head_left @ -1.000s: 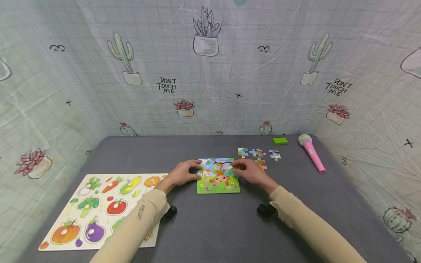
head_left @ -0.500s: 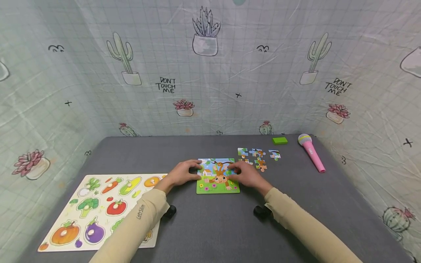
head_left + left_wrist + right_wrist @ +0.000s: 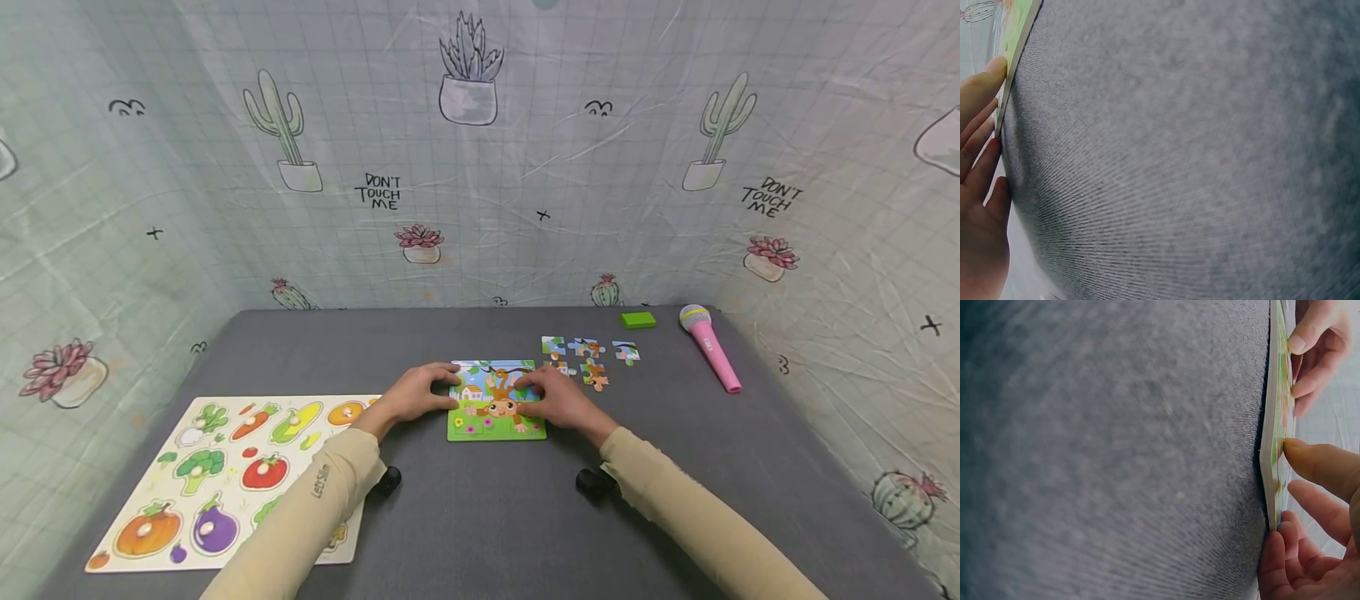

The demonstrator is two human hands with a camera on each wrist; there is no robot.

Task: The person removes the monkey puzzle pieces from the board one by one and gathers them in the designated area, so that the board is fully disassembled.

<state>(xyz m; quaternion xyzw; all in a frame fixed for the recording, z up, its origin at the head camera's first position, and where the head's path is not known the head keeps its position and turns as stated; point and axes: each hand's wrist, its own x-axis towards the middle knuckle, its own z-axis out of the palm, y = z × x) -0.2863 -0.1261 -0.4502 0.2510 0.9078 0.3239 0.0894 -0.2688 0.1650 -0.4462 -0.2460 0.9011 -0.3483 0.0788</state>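
A small jigsaw board (image 3: 480, 429) with a monkey picture lies flat on the grey table, its picture looking filled. My left hand (image 3: 414, 394) rests at the board's left edge, thumb and fingertips touching it. In the left wrist view, the left thumb (image 3: 991, 72) lies on the board's rim. My right hand (image 3: 564, 398) reaches over the board's right side, with thumb and forefinger on the picture. The right wrist view shows the right thumb (image 3: 1319, 464) touching the surface and other fingers beside the board's edge. Loose jigsaw pieces (image 3: 596, 375) lie just beyond this hand.
A cream vegetable peg puzzle (image 3: 262, 442) lies at the left, partly under the left sleeve. Back right are a green block (image 3: 638, 320) and a pink toy microphone (image 3: 712, 352). A patterned curtain (image 3: 480, 183) hangs behind the table.
My right hand has moved slightly left, further onto the board, uncovering a loose piece behind it. My left hand and the board have stayed in place.
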